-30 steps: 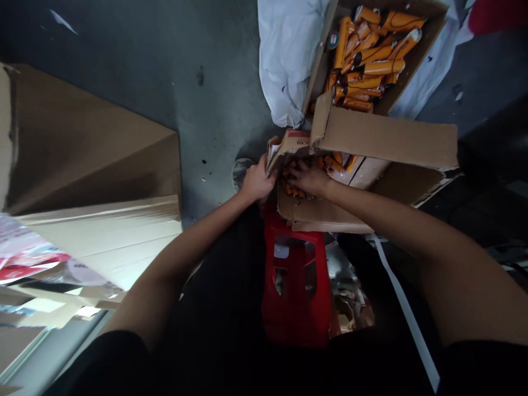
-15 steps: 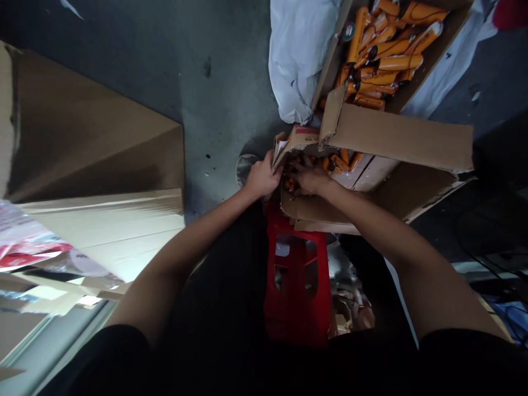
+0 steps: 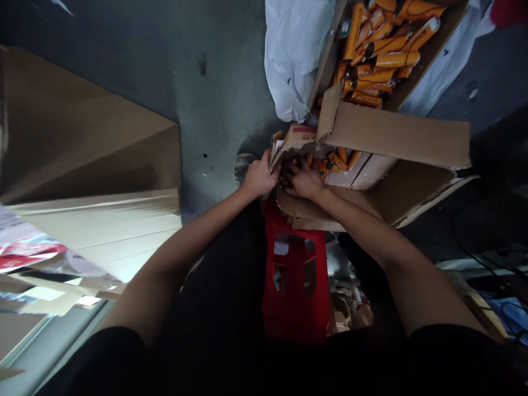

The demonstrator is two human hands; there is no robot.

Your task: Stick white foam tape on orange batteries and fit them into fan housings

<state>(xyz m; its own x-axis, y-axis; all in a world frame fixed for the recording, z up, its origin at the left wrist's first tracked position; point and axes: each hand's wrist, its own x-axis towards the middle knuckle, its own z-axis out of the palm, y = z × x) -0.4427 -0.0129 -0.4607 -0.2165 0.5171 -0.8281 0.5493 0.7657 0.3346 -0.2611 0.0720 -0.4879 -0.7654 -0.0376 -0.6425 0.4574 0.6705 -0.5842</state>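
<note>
A torn cardboard box (image 3: 322,212) lies open on the floor in front of me, with several orange tubes (image 3: 338,160) inside. My left hand (image 3: 259,177) grips the box's bent left flap (image 3: 289,146). My right hand (image 3: 302,180) reaches into the box and rests on the orange tubes; whether its fingers close on one is hidden. A long cardboard flap (image 3: 396,135) covers the far part of the box.
A second open box (image 3: 429,52) full of orange tubes (image 3: 379,52) stands behind, next to a white plastic bag (image 3: 295,55). A red plastic stool (image 3: 295,286) is under me. Big cardboard boxes (image 3: 82,154) fill the left side. Grey floor (image 3: 214,82) lies between.
My hands have shifted slightly up and left within the box; the right hand has moved closer to the left flap. The view has shifted a little.
</note>
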